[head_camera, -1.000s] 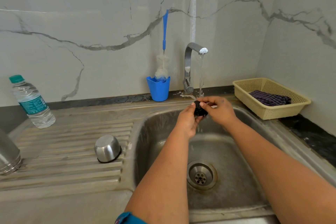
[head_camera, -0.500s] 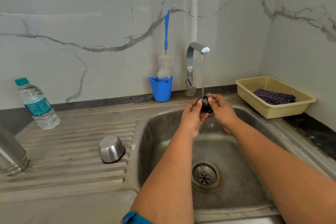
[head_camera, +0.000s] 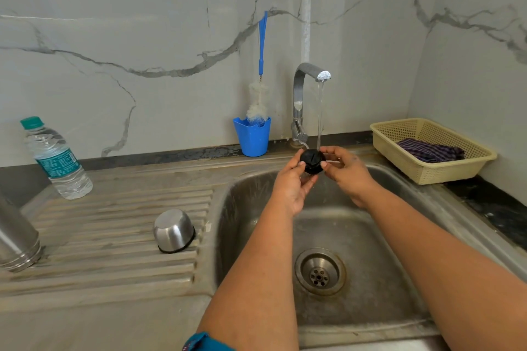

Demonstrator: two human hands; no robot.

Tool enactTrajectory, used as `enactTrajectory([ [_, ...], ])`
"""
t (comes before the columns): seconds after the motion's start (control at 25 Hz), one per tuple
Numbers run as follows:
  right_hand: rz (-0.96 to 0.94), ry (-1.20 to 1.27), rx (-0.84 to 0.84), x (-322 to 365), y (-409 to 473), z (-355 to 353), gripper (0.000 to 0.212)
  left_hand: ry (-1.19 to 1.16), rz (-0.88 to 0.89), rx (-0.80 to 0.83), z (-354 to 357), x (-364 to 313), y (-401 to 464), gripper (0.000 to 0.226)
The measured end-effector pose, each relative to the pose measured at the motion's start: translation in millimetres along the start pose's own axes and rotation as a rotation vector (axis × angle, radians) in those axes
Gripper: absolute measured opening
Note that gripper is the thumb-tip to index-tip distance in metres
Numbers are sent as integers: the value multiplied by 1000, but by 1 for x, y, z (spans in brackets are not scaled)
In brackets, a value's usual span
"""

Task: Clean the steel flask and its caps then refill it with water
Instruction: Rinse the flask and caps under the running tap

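Over the sink [head_camera: 251, 208], under the running tap [head_camera: 309, 74], our left hand [head_camera: 293, 182] and right hand [head_camera: 346, 171] both grip what seems a black inner cap [head_camera: 312, 161]; the steel flask [head_camera: 15, 236] stands far left.

Black inner cap [head_camera: 313, 161] under running tap water; steel outer cap [head_camera: 173, 231] upside-down on drainboard; steel flask [head_camera: 15, 239] far left.

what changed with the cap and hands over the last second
Both hands turned the black cap under the tap stream, so its top now faces the camera. The left hand and right hand kept hold of it. The steel cup stayed put.
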State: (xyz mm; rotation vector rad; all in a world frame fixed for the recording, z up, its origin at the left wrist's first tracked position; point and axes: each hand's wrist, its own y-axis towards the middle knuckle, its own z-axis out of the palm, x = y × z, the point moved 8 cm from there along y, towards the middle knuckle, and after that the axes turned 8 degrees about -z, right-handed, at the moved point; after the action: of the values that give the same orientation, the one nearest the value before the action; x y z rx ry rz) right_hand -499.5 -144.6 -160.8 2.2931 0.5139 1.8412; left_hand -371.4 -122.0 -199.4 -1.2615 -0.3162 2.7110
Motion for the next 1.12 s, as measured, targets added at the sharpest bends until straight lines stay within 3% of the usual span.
enactTrajectory([
  [0.08,16,-8,3,-1,-2,0,38,10,-15,2,-1,1,-1,32],
  [0.28,-25,-356,-14,2,-4,0,59,63,-13,-22,2,6,1,15],
  [0.4,-99,-331,-114,12,0,-4,45,-33,-39,-2,5,10,4,15],
  [0.56,-177,-477,-55,17,0,-3,42,-149,-53,-6,11,17,4,30],
  [0.68,-197,-528,-76,20,1,-3,44,-120,-57,-19,7,17,5,21],
  [0.92,-256,-573,-24,29,2,-4,35,-121,21,-26,-3,10,9,33],
  [1.12,-229,-714,-54,26,7,-2,30,-109,-6,-52,-2,19,9,26],
])
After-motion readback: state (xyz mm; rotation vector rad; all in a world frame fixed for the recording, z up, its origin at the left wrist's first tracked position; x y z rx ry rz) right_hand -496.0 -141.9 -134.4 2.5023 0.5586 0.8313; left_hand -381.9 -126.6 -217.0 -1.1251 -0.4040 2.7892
